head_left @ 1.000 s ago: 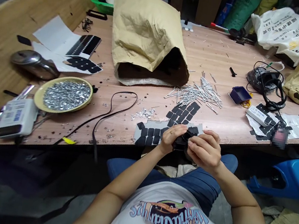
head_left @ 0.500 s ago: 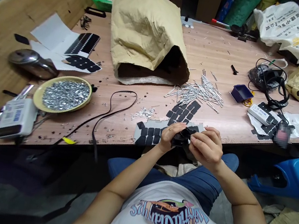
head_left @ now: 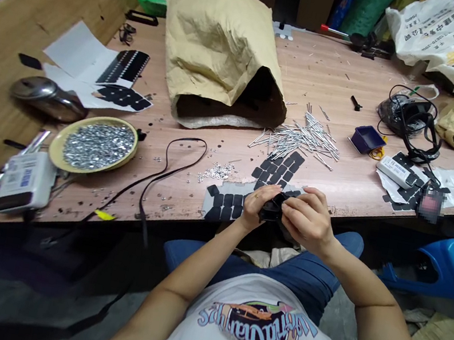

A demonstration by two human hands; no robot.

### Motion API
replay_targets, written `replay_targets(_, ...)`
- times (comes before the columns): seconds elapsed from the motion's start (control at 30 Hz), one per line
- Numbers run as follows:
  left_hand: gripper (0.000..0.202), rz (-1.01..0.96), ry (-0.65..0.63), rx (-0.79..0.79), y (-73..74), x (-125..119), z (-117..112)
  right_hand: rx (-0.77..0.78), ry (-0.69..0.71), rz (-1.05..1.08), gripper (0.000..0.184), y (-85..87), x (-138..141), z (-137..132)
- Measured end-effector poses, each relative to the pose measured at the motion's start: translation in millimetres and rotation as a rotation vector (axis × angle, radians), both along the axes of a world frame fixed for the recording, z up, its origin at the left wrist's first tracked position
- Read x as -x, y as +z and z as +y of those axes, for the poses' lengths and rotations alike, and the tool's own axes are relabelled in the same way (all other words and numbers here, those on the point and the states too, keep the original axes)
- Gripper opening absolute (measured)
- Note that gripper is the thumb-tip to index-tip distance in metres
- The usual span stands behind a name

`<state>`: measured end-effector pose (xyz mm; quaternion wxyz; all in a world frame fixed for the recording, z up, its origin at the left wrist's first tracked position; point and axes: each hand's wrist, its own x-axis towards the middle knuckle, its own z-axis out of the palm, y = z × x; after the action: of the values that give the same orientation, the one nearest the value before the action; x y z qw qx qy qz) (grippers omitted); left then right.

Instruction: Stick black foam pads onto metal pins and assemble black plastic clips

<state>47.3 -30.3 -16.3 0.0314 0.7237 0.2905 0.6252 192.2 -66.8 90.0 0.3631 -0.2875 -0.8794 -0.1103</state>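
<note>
A wood-coloured bench spans the room, with an upright board along its left side and sacks and boxes in the dimness behind. A large paper bag lies on the bench, its mouth toward the person.

The person sits at the near edge, and both hands are together on one black part, which is at that edge, above the lap. The left hand, a ring on one finger, clasps its left side. The right hand has its fingers bunched and closed on the part's right side; whether they also pinch something smaller is hidden. The part looks hollow at the top, but most of its shape is covered by the fingers.

Just beside the left hand, black pads lie in rows on a grey sheet; more pads lie beyond the hands, reaching up to a loose heap of metal rods. Left of these is a scatter of small metal bits, then a looped black strap and a yellow bowl full of shiny pieces. A white box sits near the bowl. To the right of the rods stands a blue tray.
</note>
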Motion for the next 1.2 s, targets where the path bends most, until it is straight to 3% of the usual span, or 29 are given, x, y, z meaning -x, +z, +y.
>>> replay_targets(0.13, 0.024, -0.020, -0.002, 0.017, -0.3, 2.1, 0.9, 0.079, -0.096, -0.015, 0.015, -11.2, -14.0, 26.0)
replay_targets(0.23, 0.023, -0.083, 0.029, 0.085, -2.2, 1.1, 2.6, 0.223, -0.385, -0.064, 0.024, -29.1, -35.3, 80.1)
replay_targets(0.33, 0.021, -0.171, 0.067, 0.145, -2.8, -2.9, 4.5, 0.503, -0.751, -0.275, 0.026, -50.9, -53.8, 138.7)
replay_targets(0.4, 0.020, -0.202, 0.083, 0.166, -2.0, -5.1, 5.6, 0.655, -0.866, -0.404, 0.030, -62.6, -60.4, 165.3)
replay_targets(0.47, 0.021, -0.208, 0.077, 0.172, -1.2, -4.8, 6.5, 0.713, -0.878, -0.446, 0.031, -69.9, -62.9, 178.3)
replay_targets(0.6, 0.024, -0.185, 0.051, 0.183, -3.9, 2.0, 7.7, 0.646, -0.781, -0.226, 0.029, -66.8, -60.4, 165.6)
replay_targets(0.73, 0.024, -0.115, 0.042, 0.159, -9.1, 4.3, 9.8, 0.345, -0.316, 0.322, 0.034, -36.8, -43.6, 103.6)
replay_targets(0.83, 0.025, -0.076, 0.068, 0.113, -8.2, -0.8, 10.7, 0.122, -0.035, 0.581, 0.046, -10.1, -20.9, 45.7)
replay_targets(0.97, 0.024, -0.020, 0.136, 0.063, -2.5, -7.3, 7.8, -0.027, 0.160, 0.496, 0.049, 2.0, 0.8, 2.8)
replay_targets(1.2, 0.020, 0.041, 0.209, 0.123, 2.2, -8.5, 1.4, -0.107, 0.167, 0.408, 0.037, -5.7, 2.1, 1.0)
